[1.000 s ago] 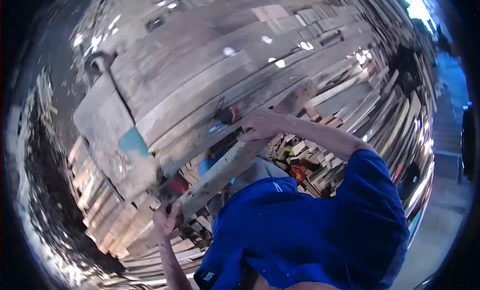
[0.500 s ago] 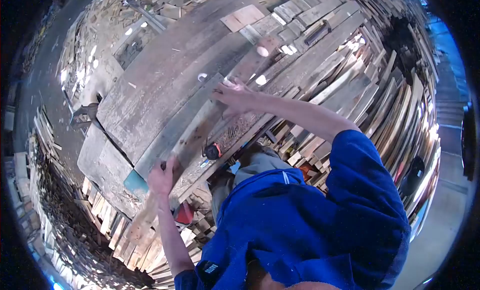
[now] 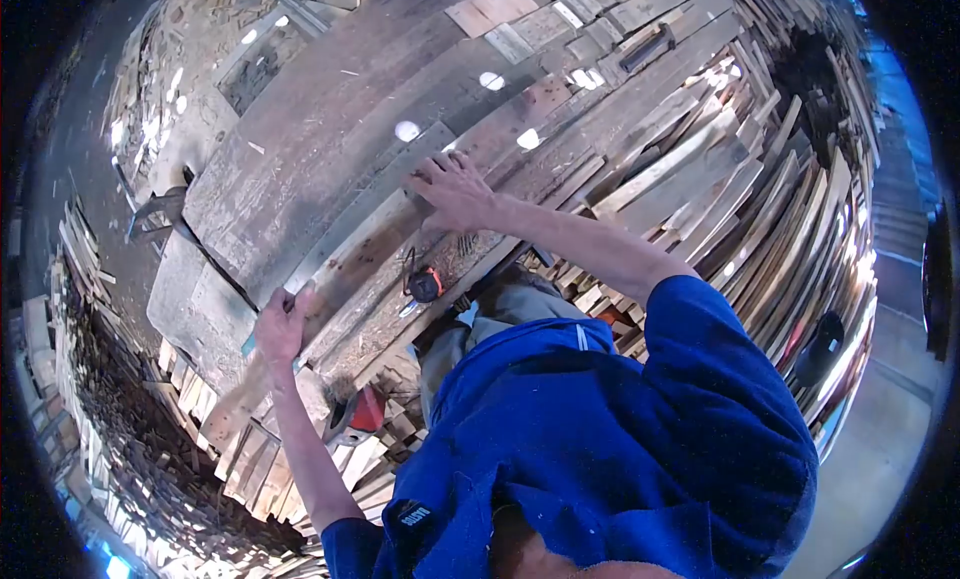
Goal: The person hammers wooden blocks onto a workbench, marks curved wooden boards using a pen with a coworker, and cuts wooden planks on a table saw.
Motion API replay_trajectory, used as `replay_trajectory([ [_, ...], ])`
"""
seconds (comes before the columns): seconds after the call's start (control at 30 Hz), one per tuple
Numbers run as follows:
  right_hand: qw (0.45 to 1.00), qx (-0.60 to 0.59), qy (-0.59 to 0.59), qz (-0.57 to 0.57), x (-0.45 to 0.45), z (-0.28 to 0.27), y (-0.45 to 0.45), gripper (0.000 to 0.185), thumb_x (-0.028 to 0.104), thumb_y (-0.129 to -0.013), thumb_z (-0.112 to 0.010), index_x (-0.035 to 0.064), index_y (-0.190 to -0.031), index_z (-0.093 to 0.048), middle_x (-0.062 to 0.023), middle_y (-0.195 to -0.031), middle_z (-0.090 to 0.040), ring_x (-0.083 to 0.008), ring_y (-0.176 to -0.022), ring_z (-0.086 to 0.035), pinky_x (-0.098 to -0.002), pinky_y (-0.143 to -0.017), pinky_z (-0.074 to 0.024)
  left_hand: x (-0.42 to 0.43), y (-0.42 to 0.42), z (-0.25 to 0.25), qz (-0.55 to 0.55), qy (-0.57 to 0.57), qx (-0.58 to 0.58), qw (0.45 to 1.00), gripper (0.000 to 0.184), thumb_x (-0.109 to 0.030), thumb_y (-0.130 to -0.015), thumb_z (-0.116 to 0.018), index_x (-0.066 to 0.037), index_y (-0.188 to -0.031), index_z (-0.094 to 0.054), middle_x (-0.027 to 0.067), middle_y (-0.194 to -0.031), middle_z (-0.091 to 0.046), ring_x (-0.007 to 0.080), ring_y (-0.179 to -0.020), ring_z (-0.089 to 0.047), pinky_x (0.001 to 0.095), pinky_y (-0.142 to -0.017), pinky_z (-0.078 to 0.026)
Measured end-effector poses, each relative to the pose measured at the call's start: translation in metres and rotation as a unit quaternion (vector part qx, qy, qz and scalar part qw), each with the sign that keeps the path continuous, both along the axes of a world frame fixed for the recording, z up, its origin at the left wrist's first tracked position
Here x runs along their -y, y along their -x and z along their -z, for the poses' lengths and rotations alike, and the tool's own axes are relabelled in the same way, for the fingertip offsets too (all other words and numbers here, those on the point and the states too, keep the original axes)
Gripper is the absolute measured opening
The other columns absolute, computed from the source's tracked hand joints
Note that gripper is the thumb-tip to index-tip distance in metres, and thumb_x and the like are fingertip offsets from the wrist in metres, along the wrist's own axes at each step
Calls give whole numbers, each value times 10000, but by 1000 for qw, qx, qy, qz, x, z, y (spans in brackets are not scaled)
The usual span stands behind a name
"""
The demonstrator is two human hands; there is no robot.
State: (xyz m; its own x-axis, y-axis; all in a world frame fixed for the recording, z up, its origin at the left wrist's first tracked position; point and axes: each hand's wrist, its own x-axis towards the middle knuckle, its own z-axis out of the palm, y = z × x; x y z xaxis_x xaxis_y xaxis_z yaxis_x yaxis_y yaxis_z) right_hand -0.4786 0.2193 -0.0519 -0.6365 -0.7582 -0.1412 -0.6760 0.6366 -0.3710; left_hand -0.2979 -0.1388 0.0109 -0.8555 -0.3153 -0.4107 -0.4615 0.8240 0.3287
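Note:
A long wooden board (image 3: 365,244) lies diagonally across the worktable in the head view, its lower-left end (image 3: 232,407) reaching past the table's edge. My left hand (image 3: 280,324) is closed around the board near that end, thumb and fingers on its edges. Farther up, my right hand (image 3: 458,191) spans the same board, fingers over the far edge and thumb on the near side. Between my hands and my body rests an orange and black tape measure (image 3: 426,284). A small teal patch (image 3: 249,345) shows beside my left hand, mostly covered.
The worktable (image 3: 290,194) has a dark slot near its left end, with a metal tool (image 3: 160,214) at the corner. Short wood pieces (image 3: 600,14) and a dark bar-shaped object (image 3: 648,49) lie at the far end. Stacked planks (image 3: 770,229) crowd the right; a red object (image 3: 368,409) sits below.
My left hand and the board's lower end have shifted left and away from my body. The right hand has moved slightly left. More of the teal patch is covered. The view has shifted a little.

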Motion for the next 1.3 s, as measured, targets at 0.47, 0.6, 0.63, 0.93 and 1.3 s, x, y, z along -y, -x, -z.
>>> replay_trajectory([
  [0.47,996,-81,2,32,8,35,6,835,431,-780,-820,113,-1481,-496,-155,-1406,-471,-369,-1368,-416,-576,-1131,-323,18,26,81,10,-7,-57,998,643,-686,-894,-644,-53,-988,-699,228,-945,-722,437,-931,-693,516,-810,-517],
  [0.6,995,-84,-43,17,5,50,8,842,458,-798,-809,121,-1497,-484,-161,-1418,-468,-367,-1375,-413,-552,-1128,-346,16,24,95,8,-24,4,1000,677,-709,-902,-611,-52,-1036,-712,227,-1017,-737,433,-992,-698,512,-873,-530],
  [0.63,994,-86,-62,17,2,54,10,834,466,-804,-805,124,-1494,-486,-166,-1419,-478,-367,-1372,-429,-544,-1123,-366,15,20,95,3,-32,20,999,689,-714,-908,-596,-50,-1050,-714,230,-1036,-738,433,-1003,-698,513,-889,-532],
  [0.93,989,-54,-141,7,15,72,23,678,542,-899,-698,188,-1458,-551,-161,-1478,-516,-366,-1390,-479,-497,-1131,-420,0,5,153,-65,-9,32,997,679,-714,-904,-606,-107,-1176,-738,197,-1152,-731,391,-1127,-680,491,-985,-530],
  [1.3,993,30,-114,-32,44,54,-71,654,400,-880,-711,180,-1472,-543,-201,-1506,-479,-451,-1337,-491,-560,-1137,-392,-57,-38,209,-143,162,-231,949,510,-507,-983,-601,-196,-1387,-599,141,-1466,-520,391,-1421,-433,668,-1194,-227],
])
